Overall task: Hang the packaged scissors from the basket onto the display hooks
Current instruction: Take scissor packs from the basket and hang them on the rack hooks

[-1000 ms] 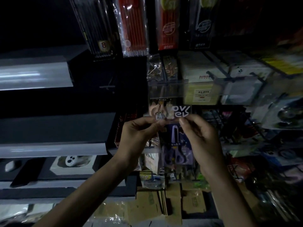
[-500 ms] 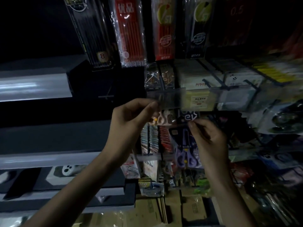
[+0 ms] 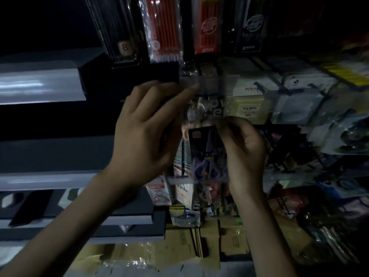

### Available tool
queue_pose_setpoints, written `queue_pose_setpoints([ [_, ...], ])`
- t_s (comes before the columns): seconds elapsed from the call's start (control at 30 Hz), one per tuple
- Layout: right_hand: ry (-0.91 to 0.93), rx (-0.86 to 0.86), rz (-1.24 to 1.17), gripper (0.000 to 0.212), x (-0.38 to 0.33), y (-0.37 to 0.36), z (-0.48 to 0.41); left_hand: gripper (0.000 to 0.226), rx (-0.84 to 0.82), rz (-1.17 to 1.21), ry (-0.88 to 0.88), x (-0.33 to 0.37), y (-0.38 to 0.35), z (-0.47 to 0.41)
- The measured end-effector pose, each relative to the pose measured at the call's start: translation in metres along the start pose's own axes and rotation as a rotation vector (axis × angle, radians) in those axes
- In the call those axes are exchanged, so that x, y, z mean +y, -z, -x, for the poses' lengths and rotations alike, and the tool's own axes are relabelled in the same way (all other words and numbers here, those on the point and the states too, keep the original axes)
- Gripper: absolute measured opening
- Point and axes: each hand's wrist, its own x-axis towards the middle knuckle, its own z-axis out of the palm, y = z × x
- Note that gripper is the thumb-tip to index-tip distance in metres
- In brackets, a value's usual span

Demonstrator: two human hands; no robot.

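Grey shelves [image 3: 40, 86] fill the left, and pen packs [image 3: 163, 29] hang far above. The left hand [image 3: 143, 134] reaches a blurred clear strip [image 3: 211, 84]; I cannot tell whether it grips. The right hand [image 3: 245, 148] pinches the top of the packaged scissors [image 3: 207, 154], held upright between both hands.

A round label [image 3: 124, 48] on the black pencil pack [image 3: 111, 27] reads 8; other print is too blurred.

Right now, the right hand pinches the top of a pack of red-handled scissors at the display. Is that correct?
Not quite. The head view shows the handles in the scissors pack are purple, not red. The right hand does pinch its top at the display.
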Motion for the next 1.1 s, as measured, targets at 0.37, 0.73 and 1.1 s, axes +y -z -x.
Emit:
queue_pose_setpoints([
  [0.37, 0.013, 0.031, -0.077, 0.005, 0.005, -0.023, -0.019, 0.062, -0.066, -0.491, -0.099, 0.003, -0.014, 0.013],
  [0.73, 0.019, 0.067, -0.085, 0.010, 0.020, -0.028, -0.033, 0.069, -0.044, -0.488, -0.095, 0.002, -0.017, 0.016],
  [1.1, 0.015, 0.046, 0.045, 0.021, 0.024, -0.021, -0.036, 0.056, 0.106, -0.387, -0.163, -0.004, -0.034, 0.032],
])
